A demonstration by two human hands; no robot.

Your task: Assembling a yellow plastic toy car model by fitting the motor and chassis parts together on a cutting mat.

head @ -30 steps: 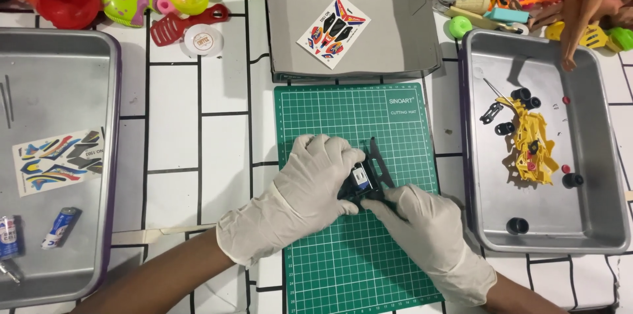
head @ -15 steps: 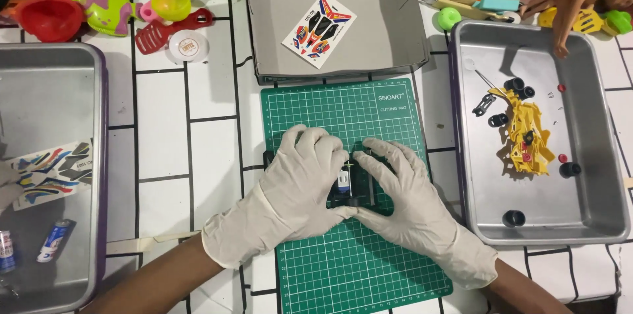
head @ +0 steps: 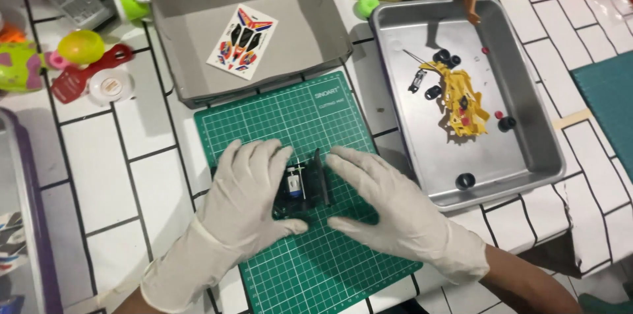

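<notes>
A small black toy car chassis (head: 304, 190) with a silver and blue motor in it lies on the green cutting mat (head: 290, 113). My left hand (head: 247, 203), in a white glove, cups the chassis from the left, fingers over its top and thumb below it. My right hand (head: 390, 212), also gloved, is spread flat just to the right of the chassis. Its index finger reaches the upright black end piece, and the thumb lies apart on the mat.
Behind the mat, a grey cardboard tray (head: 316, 27) holds a coloured sticker sheet (head: 242, 41). A metal tray (head: 527, 136) on the right holds yellow car body parts (head: 461, 99) and black wheels (head: 465, 180). Toys crowd the back edge. Another metal tray's rim (head: 23, 221) shows at left.
The view has swung left, so everything sits further right in the picture. My right hand has loosened from the chassis and spread its fingers; my left hand still cups it.
</notes>
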